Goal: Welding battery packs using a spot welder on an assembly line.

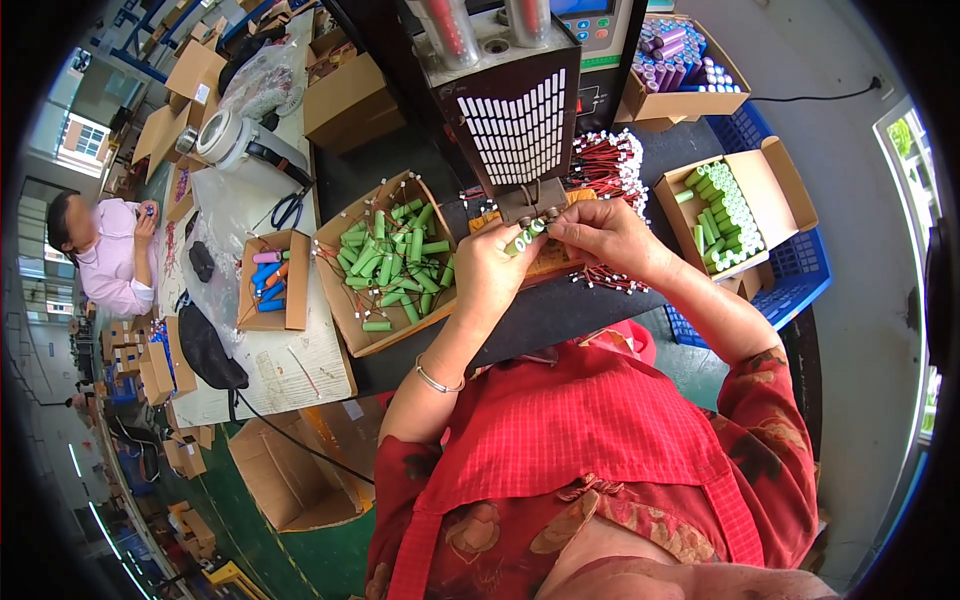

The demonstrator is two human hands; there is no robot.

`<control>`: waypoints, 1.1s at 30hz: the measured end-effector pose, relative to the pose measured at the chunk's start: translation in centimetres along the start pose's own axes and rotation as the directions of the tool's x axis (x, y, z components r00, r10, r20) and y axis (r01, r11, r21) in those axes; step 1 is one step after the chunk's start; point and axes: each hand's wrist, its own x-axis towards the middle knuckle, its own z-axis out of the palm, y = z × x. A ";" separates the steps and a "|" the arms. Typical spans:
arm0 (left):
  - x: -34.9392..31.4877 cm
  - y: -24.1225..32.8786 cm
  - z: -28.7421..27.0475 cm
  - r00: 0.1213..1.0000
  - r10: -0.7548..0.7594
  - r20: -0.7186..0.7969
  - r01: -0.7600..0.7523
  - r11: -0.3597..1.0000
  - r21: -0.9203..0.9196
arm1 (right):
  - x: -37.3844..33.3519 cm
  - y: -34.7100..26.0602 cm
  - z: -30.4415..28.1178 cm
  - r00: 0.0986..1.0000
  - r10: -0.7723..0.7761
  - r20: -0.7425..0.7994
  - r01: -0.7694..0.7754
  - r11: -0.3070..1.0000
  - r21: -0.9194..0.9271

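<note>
My left hand [488, 268] is closed around a small green battery cell [522, 241], held right under the head of a black spot-welding machine [450, 92]. At the cell's right end, the thumb and fingertips of my right hand [608, 232] are pinched together; what they grip is too small to make out. Both hands meet just below the machine's metal electrode holder [532, 200]. Behind my right hand lies a heap of red and black wire leads [612, 160] with white connectors. More of these leads hang below my right wrist.
Left of my hands stands a cardboard box [405, 334] of green cells with leads. To the right, another box [783, 195] holds green cells above a blue crate [800, 278]. Purple cells [668, 62] fill a box farther back. A co-worker [115, 250] sits far left.
</note>
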 end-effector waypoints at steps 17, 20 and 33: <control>-0.4 1.2 -2.3 0.933 -0.275 0.232 0.329 0.913 -0.241 | -1.8 0.6 -2.6 0.992 -0.050 0.115 0.032 0.988 0.153; -0.6 1.5 -2.9 0.848 -0.354 0.394 0.528 0.616 -0.585 | -2.4 0.1 -2.1 0.997 0.013 0.075 -0.026 0.984 0.176; -0.4 0.5 -0.8 0.986 -0.152 0.068 0.160 0.977 -0.139 | -0.4 -0.5 -0.3 0.999 0.031 0.036 -0.028 0.997 -0.076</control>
